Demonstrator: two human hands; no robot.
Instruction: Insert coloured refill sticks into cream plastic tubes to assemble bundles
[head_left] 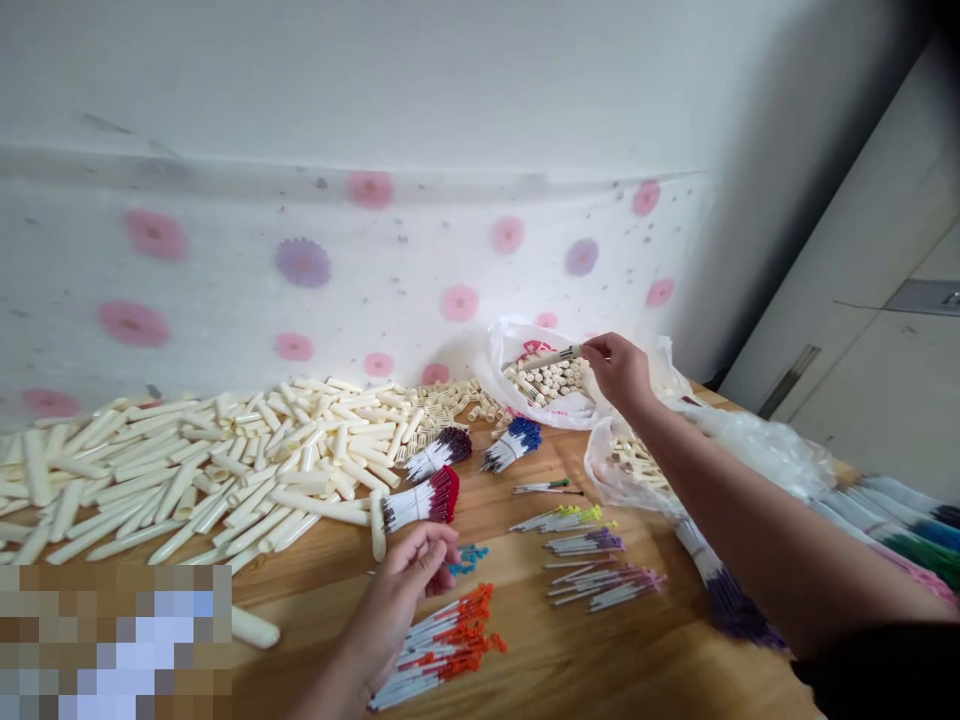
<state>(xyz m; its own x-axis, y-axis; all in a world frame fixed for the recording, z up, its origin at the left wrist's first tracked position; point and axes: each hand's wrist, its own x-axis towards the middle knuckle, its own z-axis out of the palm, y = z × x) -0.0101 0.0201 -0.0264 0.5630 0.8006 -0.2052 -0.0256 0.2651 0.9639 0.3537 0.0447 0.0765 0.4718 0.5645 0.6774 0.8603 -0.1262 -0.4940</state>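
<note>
My right hand point(619, 370) pinches one end of a cream pen barrel point(551, 357) with dark slots near the fingers. The barrel slants down to the left over a white plastic bag point(499, 345) filled with similar cream barrels. Lower down, my left hand point(416, 570) has its fingers curled together, just above light-blue-tipped pen refills point(469, 560); whether anything sits in its grasp is hidden. Close below it lie orange-tipped refills point(450, 640). A bundle of red-tipped refills point(424, 500) rests just beyond the left fingers.
A large heap of cream barrels point(225, 470) covers the left side. Small cream clips point(450, 405) lie behind black-tipped point(442, 452) and blue-tipped refill bundles point(514, 443). Yellow point(566, 517), purple point(589, 541) and pink refills point(607, 585) spread mid-table. A second bag point(630, 465) stands under my right forearm.
</note>
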